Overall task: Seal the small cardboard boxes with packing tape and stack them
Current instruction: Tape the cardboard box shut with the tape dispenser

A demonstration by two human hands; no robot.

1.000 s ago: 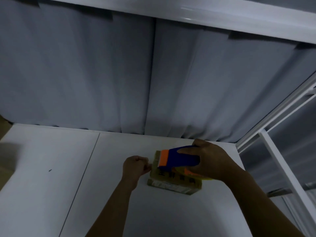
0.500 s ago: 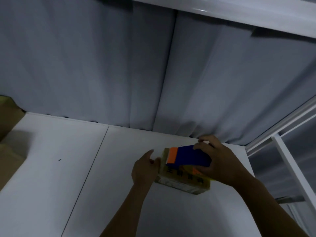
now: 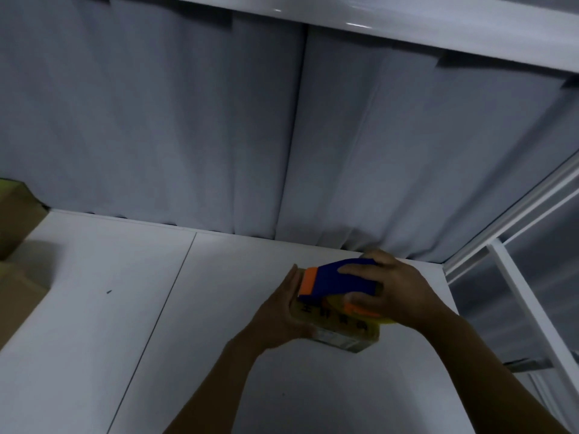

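A small yellowish cardboard box (image 3: 341,332) with dark printed characters lies on the white table (image 3: 156,339), right of centre. On top of it sits a blue tape dispenser (image 3: 332,281) with an orange front end. My right hand (image 3: 398,292) grips the dispenser from the right, fingers over its top and thumb on its near side. My left hand (image 3: 282,311) presses flat against the box's left end, fingers straight. The roll of tape is mostly hidden under my right hand.
Larger brown cardboard boxes (image 3: 15,261) stand at the table's left edge. A grey curtain (image 3: 282,136) hangs behind the table. A white metal frame (image 3: 517,308) runs along the right side, and a white shelf (image 3: 407,20) spans overhead.
My left hand went from pinching at the box's left end to lying flat against it. The dispenser stays on the box under my right hand. The view shifted a little.
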